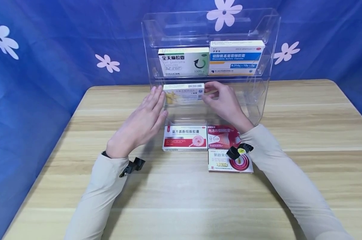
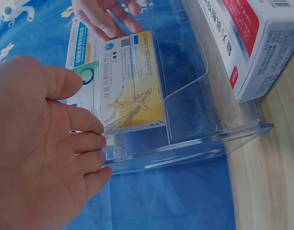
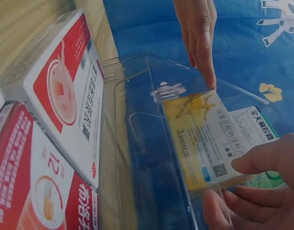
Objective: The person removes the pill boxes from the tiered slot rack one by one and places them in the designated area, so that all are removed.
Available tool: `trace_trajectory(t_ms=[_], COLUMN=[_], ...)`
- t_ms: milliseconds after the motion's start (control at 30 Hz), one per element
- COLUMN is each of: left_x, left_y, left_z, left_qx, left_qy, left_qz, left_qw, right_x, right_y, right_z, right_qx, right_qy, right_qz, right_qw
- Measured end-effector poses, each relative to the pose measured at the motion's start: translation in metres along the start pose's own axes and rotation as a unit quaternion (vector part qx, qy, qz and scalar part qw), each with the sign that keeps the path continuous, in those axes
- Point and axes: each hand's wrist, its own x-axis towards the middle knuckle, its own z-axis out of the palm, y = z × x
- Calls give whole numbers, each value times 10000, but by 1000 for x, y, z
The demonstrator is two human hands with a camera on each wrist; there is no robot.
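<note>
A white and yellow medicine box [image 1: 185, 95] leans in the lower compartment of a clear acrylic rack [image 1: 253, 103]. My left hand [image 1: 142, 121] has its fingers extended, their tips at the box's left end; the palm fills much of the left wrist view. At the opposite end, my right hand [image 1: 226, 101] touches the box with bent fingertips, thumb and forefinger apart. In the right wrist view, the forefinger [image 3: 259, 158] overlaps the box's corner. Above stand a white-green medicine box [image 1: 184, 63] and a white-blue one [image 1: 236, 58], side by side.
In front of the rack, a white-red medicine box [image 1: 185, 137] and a red one [image 1: 221, 136] lie on the wooden table [image 1: 169, 200]. Nearer lies another white-red medicine box [image 1: 226, 163], partly behind the right wrist camera. A blue flowered cloth [image 1: 64, 40] hangs behind.
</note>
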Motion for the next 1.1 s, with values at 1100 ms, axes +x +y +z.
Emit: trace_trajectory(t_ms=[1100], left_x=[-2], left_y=[2], left_z=[-1], left_qx=[33], left_qy=[16], left_qz=[-7], left_qw=[10000], right_x=[0], right_y=[6], right_z=[2], right_qx=[454], right_qy=[299], right_qz=[-240], right_qw=[9982])
